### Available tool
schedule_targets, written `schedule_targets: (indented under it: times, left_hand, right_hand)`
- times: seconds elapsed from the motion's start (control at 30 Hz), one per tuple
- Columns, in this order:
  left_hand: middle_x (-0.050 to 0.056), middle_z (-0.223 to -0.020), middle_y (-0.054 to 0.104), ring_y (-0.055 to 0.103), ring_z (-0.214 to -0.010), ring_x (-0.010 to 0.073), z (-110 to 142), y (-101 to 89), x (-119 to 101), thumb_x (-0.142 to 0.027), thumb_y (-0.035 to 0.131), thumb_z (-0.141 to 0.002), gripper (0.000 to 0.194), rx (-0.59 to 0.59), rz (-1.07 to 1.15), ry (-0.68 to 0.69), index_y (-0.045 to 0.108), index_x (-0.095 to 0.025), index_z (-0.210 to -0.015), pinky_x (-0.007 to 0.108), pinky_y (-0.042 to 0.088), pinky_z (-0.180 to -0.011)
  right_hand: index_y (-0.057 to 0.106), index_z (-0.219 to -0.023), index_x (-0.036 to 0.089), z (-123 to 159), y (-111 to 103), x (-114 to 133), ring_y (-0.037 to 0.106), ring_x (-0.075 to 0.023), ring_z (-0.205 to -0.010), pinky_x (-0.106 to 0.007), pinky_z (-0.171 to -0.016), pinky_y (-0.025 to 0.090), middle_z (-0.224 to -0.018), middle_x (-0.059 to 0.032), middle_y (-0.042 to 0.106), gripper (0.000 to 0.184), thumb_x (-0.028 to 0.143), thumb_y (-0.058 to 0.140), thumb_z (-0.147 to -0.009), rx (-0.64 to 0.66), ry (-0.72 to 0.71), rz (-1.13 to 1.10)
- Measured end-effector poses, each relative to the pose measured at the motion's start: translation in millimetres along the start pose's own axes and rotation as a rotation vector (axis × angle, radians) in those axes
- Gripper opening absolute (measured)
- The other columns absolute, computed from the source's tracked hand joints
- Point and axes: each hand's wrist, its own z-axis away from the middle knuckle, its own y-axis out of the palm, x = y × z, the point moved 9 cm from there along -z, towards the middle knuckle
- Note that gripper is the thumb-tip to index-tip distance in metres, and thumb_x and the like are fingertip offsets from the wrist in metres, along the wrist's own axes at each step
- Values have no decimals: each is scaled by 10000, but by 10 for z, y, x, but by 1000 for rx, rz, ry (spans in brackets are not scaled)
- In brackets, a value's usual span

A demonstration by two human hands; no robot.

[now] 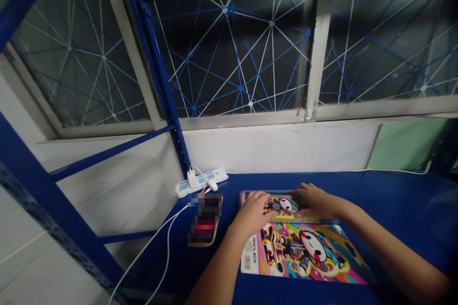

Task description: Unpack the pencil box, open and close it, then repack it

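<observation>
Pencil box point(304, 255) lies flat on the blue tabletop point(393, 205), printed side up, with a barcode point(246, 261) at its near left corner. A clear-edged printed tray point(282, 206) abuts its far edge. My left hand point(252, 212) rests on the tray's left part and my right hand point(315, 201) on its right part, the two apart. Whether either grips, I cannot tell. A white power strip point(200, 182) sits at the table's back corner; a pixelated object point(205, 219) lies left of the box, beside a white cable point(157, 236).
</observation>
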Motion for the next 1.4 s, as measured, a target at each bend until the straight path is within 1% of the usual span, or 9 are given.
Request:
schedule_targets:
  times: [0.23,0.5,0.67,0.83,0.97,1.07,1.2,1.3,1.4]
  left_hand:
    - [67,-1385,595,468,-1317,295,2,-16,-14,-512,560,-939,447,-22,-26,-1,572,-266,-1312,539,215,-1157]
    - [123,-1324,599,470,-1268,367,14,-175,152,-582,709,-818,670,-158,-91,-97,535,-223,-1356,647,236,-1114]
    - [112,-1125,637,561,-1079,322,11,-338,263,-520,751,-809,541,-230,-98,-115,635,-179,-1212,480,472,-944]
    - [56,-1083,588,531,-1062,258,68,-563,-52,-312,819,-789,352,-302,-91,19,653,-212,-1083,388,491,-940]
    - [73,-1183,533,491,-1178,246,308,-675,-406,-137,713,-850,322,-359,-70,131,589,-218,-1137,384,478,-1004]
    - [93,-1379,448,343,-1399,273,638,-555,-565,4,637,-811,382,-378,-42,192,578,-225,-1111,427,381,-1152]
    - [114,-1514,365,237,-1496,305,1104,-165,-677,18,547,-830,451,-299,-50,282,551,-230,-1206,474,370,-1180]
    - [91,-1593,297,203,-1522,312,1276,73,-613,60,500,-801,533,-199,-25,218,565,-252,-1228,479,363,-1187]
    - [59,-1659,189,188,-1527,327,1283,156,-470,34,514,-812,552,-117,51,56,588,-295,-1249,495,369,-1177]
  right_hand:
    - [696,-1062,201,-161,8,-36,549,-350,-1081,-459,-834,477,-1117,-130,613,652,645,805,-597,40,51,24]
    - [598,-1043,225,-15,-49,30,578,-326,-1062,-477,-923,427,-1068,-87,645,573,382,870,-564,-173,102,61]
    - [570,-1096,197,103,-62,60,633,-284,-991,-428,-908,473,-1051,-95,665,498,262,799,-659,-298,92,62]
    - [601,-1162,205,275,-319,226,624,-274,-987,-392,-834,512,-1102,-102,645,361,203,681,-809,-407,13,118]
    - [609,-1226,202,754,-437,435,627,-289,-994,-444,-858,517,-1125,-122,650,311,230,555,-921,-513,-51,193]
    - [583,-1278,211,1316,-362,602,641,-264,-1130,-409,-970,513,-1274,-117,655,339,226,537,-942,-670,-188,267]
    - [572,-1342,266,1833,44,599,633,-234,-1222,-352,-1071,487,-1374,-52,643,409,236,592,-934,-646,-300,241]
    - [566,-1375,299,1989,321,522,638,-229,-1221,-326,-1066,504,-1381,-21,640,452,223,596,-930,-633,-309,164]
    - [545,-1403,304,1979,512,525,612,-235,-1252,-325,-1092,479,-1403,-13,618,495,223,613,-919,-606,-329,149]
